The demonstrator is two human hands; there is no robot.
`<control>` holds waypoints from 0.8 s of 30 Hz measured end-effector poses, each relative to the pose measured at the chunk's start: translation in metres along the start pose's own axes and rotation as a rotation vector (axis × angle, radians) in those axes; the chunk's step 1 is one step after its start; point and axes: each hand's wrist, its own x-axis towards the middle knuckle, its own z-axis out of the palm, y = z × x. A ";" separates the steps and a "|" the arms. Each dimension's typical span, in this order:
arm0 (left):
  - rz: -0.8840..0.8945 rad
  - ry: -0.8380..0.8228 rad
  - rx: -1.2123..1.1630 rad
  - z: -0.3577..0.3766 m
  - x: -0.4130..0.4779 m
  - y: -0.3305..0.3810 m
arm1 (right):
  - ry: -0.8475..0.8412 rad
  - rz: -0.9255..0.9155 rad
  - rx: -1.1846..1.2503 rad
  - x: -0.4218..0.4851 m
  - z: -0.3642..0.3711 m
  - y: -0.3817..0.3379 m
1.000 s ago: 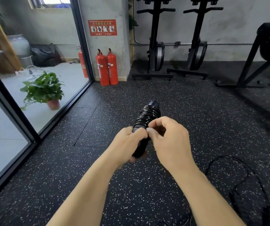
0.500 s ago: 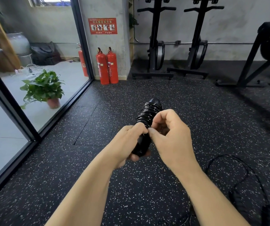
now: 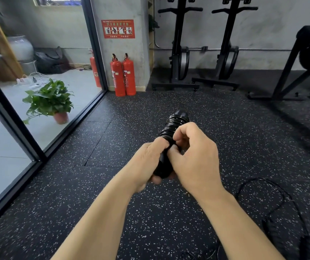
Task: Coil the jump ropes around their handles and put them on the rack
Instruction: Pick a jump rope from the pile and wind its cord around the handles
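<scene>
Hands and bundle drifted slightly right since earlier frame. Second jump rope [image 3: 274,201] loose on floor [image 3: 234,132], lower right. Left hand [image 3: 146,162] grips handles [image 3: 162,166]. Right hand [image 3: 197,160] pinches last turns of coiled jump rope [image 3: 175,124], mid-air, centre. Step, likely: securing end. Next: firm tuck; rack unseen.

Pretty clearly a gym. The black rubber tile floor with white speckles [image 3: 225,128] is the giveaway. Along its far edge, two tall black upright exercise machines [image 3: 177,53] stand against a bare grey concrete wall [image 3: 272,34]. A black angled steel equipment frame [image 3: 289,72] sits toward the floor's far right corner. There's a loose black jump rope [image 3: 259,178] lying by the floor's near right edge, plus another black jump rope coiled tight around its handles [image 3: 174,124] (that one's up off the floor). It has commercial touches too: a pair of red fire extinguishers [image 3: 123,76] under a red safety sign [image 3: 118,29], and a black-framed glass wall [image 3: 13,117] along the left edge.
</scene>
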 end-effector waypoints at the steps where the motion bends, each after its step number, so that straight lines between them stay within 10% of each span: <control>1: -0.001 0.003 -0.001 0.000 0.000 0.000 | -0.025 0.013 0.043 0.000 -0.002 0.000; 8: -0.001 0.022 -0.017 -0.005 -0.001 0.000 | -0.204 0.073 0.194 0.000 -0.013 0.004; 24: 0.020 0.112 -0.003 0.008 0.005 0.002 | 0.040 -0.035 0.026 -0.003 0.007 0.004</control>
